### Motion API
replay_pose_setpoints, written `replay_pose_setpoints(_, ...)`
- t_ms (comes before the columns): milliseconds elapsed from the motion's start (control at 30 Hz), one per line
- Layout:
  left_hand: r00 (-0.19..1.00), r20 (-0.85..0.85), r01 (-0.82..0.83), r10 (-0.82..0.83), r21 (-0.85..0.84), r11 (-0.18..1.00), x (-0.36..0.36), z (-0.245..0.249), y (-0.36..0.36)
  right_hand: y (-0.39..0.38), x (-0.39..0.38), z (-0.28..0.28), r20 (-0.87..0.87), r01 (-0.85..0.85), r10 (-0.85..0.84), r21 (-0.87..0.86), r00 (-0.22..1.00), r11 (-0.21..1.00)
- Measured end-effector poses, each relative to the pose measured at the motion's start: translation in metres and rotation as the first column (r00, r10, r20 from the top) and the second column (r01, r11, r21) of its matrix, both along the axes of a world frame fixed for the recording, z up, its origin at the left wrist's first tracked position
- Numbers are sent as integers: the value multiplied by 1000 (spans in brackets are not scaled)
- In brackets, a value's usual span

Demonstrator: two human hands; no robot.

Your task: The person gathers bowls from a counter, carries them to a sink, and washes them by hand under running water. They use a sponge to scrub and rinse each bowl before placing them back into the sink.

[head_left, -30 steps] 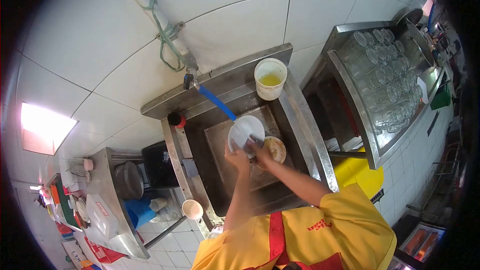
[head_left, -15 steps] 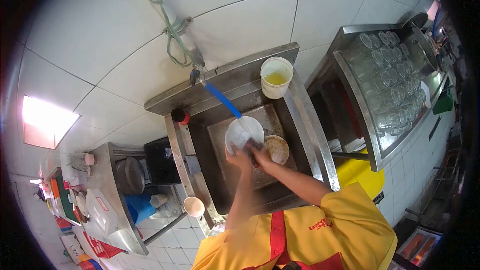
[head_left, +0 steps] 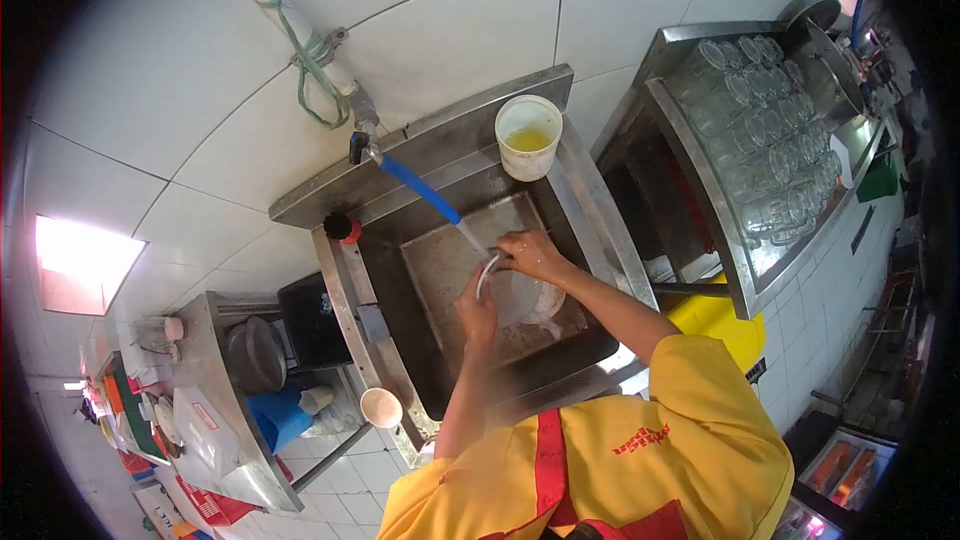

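Over the sink (head_left: 470,240), a white bowl (head_left: 487,276) is turned nearly on edge, its rim towards the tap side. My left hand (head_left: 477,310) grips its near left side with closed fingers. At the rim's upper right, my right hand (head_left: 531,254) is closed round the edge. Water runs from a blue hose (head_left: 420,187) onto the bowl beside my fingers. Below my right forearm a second pale dish (head_left: 548,302) lies on the sink floor, partly hidden and blurred by the splashing.
A white tub (head_left: 528,138) of yellow liquid stands on the sink's back right corner. On the left ledge are a black-and-red brush (head_left: 342,228) and a pale cup (head_left: 381,407). Several glass mugs (head_left: 765,140) fill the rack at right.
The bowl has turned from face-up to nearly on edge. My right hand has moved up from its inside to the rim, and the dark scrubber no longer shows. The view has shifted slightly.
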State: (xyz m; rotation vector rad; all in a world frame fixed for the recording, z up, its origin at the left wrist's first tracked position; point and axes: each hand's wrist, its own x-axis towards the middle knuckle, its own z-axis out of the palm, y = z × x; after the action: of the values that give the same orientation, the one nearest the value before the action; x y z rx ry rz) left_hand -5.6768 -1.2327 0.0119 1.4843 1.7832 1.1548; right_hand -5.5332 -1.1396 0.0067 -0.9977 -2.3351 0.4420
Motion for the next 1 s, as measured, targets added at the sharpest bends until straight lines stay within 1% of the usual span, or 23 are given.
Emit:
replay_pose_setpoints(33, 1000, -2, -3, 3, -2, 1000, 0, 3, -1, -7, 1, 2, -2, -3, 3, -2, 1000, 1000)
replay_pose_setpoints(67, 989, 79, -118, 122, -53, 992, 0, 6, -1, -20, 0, 4, -125, 176, -236, -370, 964, 912)
replay_pose_setpoints(100, 958, 153, -227, 241, -106, 968, 0, 8, 3, -33, -3, 8, -149, 258, -486, -695, 861, 671)
replay_pose_setpoints(133, 959, 150, -227, 240, -100, 969, 3, 3, 5, -51, -21, -18, -323, 120, -697, -853, 640, 507)
replay_pose_setpoints(167, 907, 198, -378, 371, -5, 926, 10, -7, 8, -68, -43, -44, -374, -94, -864, -927, 338, 364)
replay_pose_setpoints(200, 835, 261, -519, 484, 83, 851, 15, -14, 11, -79, -54, -40, -378, -93, -862, -925, 337, 369)
replay_pose_setpoints(267, 849, 231, -496, 475, 37, 868, 13, -16, 8, -99, -64, -27, -9, -37, -918, -999, 396, -6)
replay_pose_setpoints(300, 851, 266, -479, 452, 42, 877, 11, -20, 8, -95, -58, -32, -6, -35, -919, -999, 394, -8)
replay_pose_setpoints(367, 857, 293, -455, 424, 44, 889, 2, -18, 3, -73, -40, -50, 45, 206, -766, -972, 641, 115)
replay_pose_setpoints(400, 915, 202, -368, 350, 59, 928, -2, -11, 4, -60, -29, -41, 44, 203, -769, -973, 637, 113)
replay_pose_setpoints(467, 957, 109, -276, 268, 69, 959, -9, 3, 2, -28, -6, -8, 204, 416, -453, -796, 868, 440)
replay_pose_setpoints(500, 982, 45, -183, 181, 44, 982, -11, 9, 1, -14, 0, -7, 202, 417, -454, -793, 868, 445)
replay_pose_setpoints(533, 996, -16, -89, 90, 10, 996, -12, 15, 0, -4, 5, -9, 94, 340, -343, -515, 935, 786)
replay_pose_setpoints(567, 996, -14, -89, 89, 8, 996, -11, 19, 0, -1, 7, -11, 46, 193, -188, -141, 981, 971)
replay_pose_setpoints(600, 996, -3, -84, 84, 9, 996, -8, 24, 3, -3, 8, -9, 49, 194, -189, -141, 981, 971)
replay_pose_setpoints(667, 997, 5, -79, 79, 9, 997, -6, 23, 3, -12, 2, -4, -15, 346, -368, -310, 930, 886)
replay_pose_setpoints(700, 979, 76, -192, 187, 66, 979, -1, 15, 8, -17, -6, -9, -19, 343, -365, -300, 931, 890)
replay_pose_setpoints(733, 946, 152, -304, 286, 112, 946, 3, 8, 14, -31, -20, -24, -279, 378, -567, -515, 775, 769)
replay_pose_setpoints(767, 946, 152, -305, 287, 114, 946, 7, 3, 16, -49, -34, -40, -438, 306, -747, -718, 501, 626)
replay_pose_setpoints(833, 911, 119, -412, 394, 229, 882, 15, -5, 22, -78, -56, -71, -52, 416, -911, -878, 410, 237)
replay_pose_setpoints(867, 911, 124, -412, 394, 229, 882, 16, -9, 24, -87, -55, -71, -51, 419, -911, -876, 410, 238)
replay_pose_setpoints(967, 685, 500, -503, 530, -201, 841, -1, -51, 26, -106, -41, -38, -4, 402, -719, -826, 695, 394)
replay_pose_setpoints(1000, 691, 501, -496, 522, -196, 846, -6, -57, 25, -106, -31, -19, -8, 404, -724, -825, 689, 394)
